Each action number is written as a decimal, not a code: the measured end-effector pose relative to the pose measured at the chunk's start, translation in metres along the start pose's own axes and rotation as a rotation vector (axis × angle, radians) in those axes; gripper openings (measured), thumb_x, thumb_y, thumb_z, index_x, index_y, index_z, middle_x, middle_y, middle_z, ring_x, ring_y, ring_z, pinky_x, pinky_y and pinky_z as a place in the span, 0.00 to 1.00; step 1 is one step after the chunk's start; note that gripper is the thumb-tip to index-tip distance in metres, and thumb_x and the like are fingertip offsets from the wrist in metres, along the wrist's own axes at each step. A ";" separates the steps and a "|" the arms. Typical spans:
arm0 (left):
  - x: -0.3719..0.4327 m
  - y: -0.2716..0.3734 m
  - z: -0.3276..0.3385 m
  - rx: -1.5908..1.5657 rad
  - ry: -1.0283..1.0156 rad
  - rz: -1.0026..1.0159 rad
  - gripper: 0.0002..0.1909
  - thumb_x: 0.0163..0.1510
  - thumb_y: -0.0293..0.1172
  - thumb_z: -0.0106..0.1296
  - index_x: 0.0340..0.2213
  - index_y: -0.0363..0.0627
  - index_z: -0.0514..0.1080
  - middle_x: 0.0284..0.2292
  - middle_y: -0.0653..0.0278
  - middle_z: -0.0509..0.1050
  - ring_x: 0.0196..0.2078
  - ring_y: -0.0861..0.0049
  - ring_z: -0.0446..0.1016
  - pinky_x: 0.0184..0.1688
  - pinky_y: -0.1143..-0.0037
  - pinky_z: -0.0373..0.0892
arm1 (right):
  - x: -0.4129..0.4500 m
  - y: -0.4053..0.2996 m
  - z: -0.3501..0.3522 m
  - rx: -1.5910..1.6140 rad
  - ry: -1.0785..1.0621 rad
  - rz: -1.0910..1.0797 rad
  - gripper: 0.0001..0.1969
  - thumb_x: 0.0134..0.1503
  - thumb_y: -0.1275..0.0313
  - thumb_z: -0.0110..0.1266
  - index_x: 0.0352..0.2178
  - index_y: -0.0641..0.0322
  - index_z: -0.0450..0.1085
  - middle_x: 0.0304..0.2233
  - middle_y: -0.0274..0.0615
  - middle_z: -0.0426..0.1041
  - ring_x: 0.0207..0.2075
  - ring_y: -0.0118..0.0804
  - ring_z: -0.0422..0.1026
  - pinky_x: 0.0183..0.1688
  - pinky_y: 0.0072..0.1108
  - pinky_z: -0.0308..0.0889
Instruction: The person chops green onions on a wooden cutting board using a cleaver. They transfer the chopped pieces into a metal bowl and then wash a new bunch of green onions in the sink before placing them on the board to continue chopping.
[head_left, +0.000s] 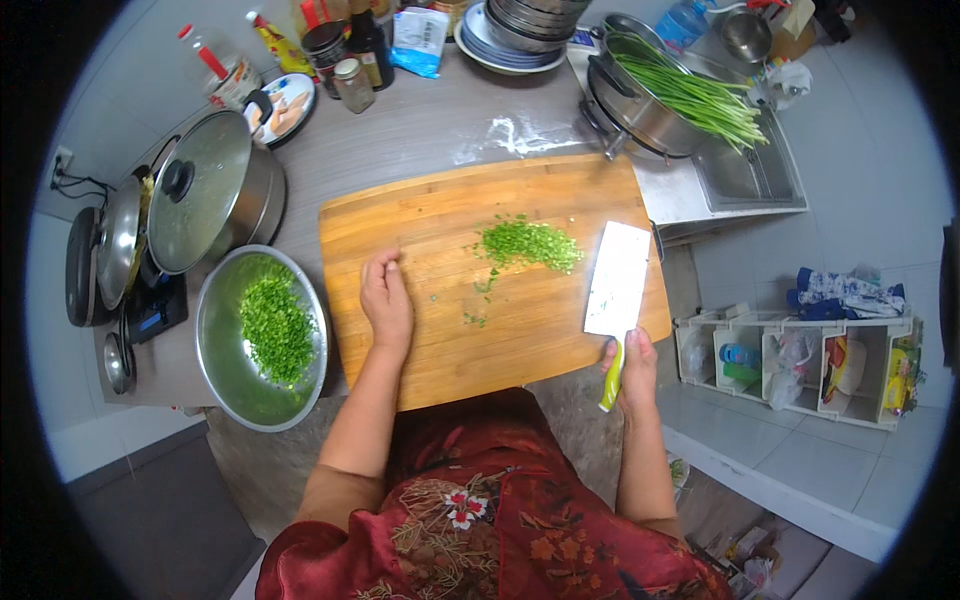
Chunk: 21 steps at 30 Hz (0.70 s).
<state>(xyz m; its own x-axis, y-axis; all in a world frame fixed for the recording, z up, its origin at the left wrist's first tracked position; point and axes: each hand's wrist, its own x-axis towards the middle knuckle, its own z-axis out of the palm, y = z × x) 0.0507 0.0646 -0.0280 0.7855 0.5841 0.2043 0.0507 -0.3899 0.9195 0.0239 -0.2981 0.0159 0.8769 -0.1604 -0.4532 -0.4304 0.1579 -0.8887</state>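
Observation:
A wooden cutting board (450, 337) lies in front of me, with a small heap of chopped green onions (532, 244) on its upper right half and stray bits around it. My right hand (637, 364) grips the green-and-white handle of a cleaver (619, 277), at the board's right side. Bits of green cling to its broad blade. On the left part of the board rests my left hand (386, 300), its fingers curled together and nothing visible in them. Left of the board, a steel bowl (217, 352) holds more chopped green onions (277, 326).
A lidded pot (259, 191) stands behind the bowl. At the back right, whole green onions (682, 86) lie across a steel pot (660, 124) by the sink (750, 180). Bottles, jars and stacked plates (510, 56) line the wall. White residue (525, 139) marks the counter behind the board.

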 end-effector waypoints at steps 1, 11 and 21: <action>0.010 0.003 0.003 0.035 -0.014 0.036 0.11 0.59 0.25 0.42 0.38 0.35 0.72 0.39 0.53 0.74 0.44 0.63 0.72 0.49 0.72 0.66 | 0.007 -0.002 -0.006 -0.014 0.006 0.005 0.13 0.67 0.63 0.40 0.38 0.62 0.65 0.20 0.36 0.68 0.17 0.27 0.65 0.21 0.20 0.65; 0.063 0.011 0.058 0.212 -0.306 0.269 0.16 0.61 0.32 0.41 0.46 0.37 0.70 0.51 0.49 0.69 0.55 0.55 0.66 0.59 0.66 0.59 | 0.065 -0.019 0.002 -0.117 -0.115 0.062 0.12 0.67 0.65 0.40 0.37 0.63 0.65 0.19 0.37 0.68 0.16 0.27 0.65 0.20 0.20 0.65; 0.064 0.015 0.083 0.439 -0.067 0.412 0.18 0.61 0.35 0.40 0.48 0.38 0.69 0.54 0.49 0.66 0.61 0.54 0.59 0.64 0.62 0.51 | 0.076 -0.028 0.055 -0.303 -0.313 0.112 0.12 0.66 0.65 0.41 0.37 0.62 0.66 0.19 0.35 0.67 0.17 0.25 0.66 0.20 0.17 0.64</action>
<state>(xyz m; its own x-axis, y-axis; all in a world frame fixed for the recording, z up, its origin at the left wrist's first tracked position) 0.1526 0.0367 -0.0287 0.8312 0.2821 0.4791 -0.0274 -0.8399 0.5420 0.1147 -0.2609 0.0099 0.8239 0.1511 -0.5462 -0.5287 -0.1421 -0.8368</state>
